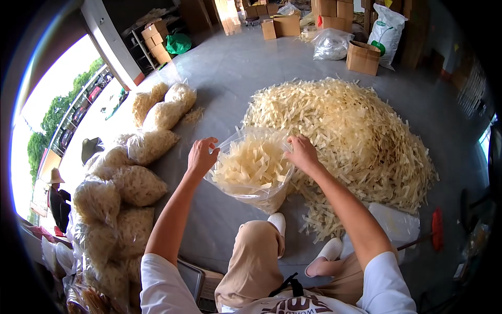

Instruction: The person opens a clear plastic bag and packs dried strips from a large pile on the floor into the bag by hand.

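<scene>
A clear plastic bag (256, 197) filled with pale yellow, flat dried strips (253, 161) stands upright on the floor in front of me, its mouth wide. My left hand (202, 157) is at the left side of its rim, with a gap showing between thumb and forefinger. On the opposite side, my right hand (302, 152) has its fingers curled on the bag's rim. A large heap of the same strips (345, 131) spreads over the floor behind and to the right of the bag.
Several filled bags (138, 186) are piled along the left. A scale-like device (191, 282) sits by my legs. A white sack or sheet (395, 225) and a red-headed tool (437, 229) lie right. Cardboard boxes (363, 57) stand behind. A person in a hat (57, 199) is outside.
</scene>
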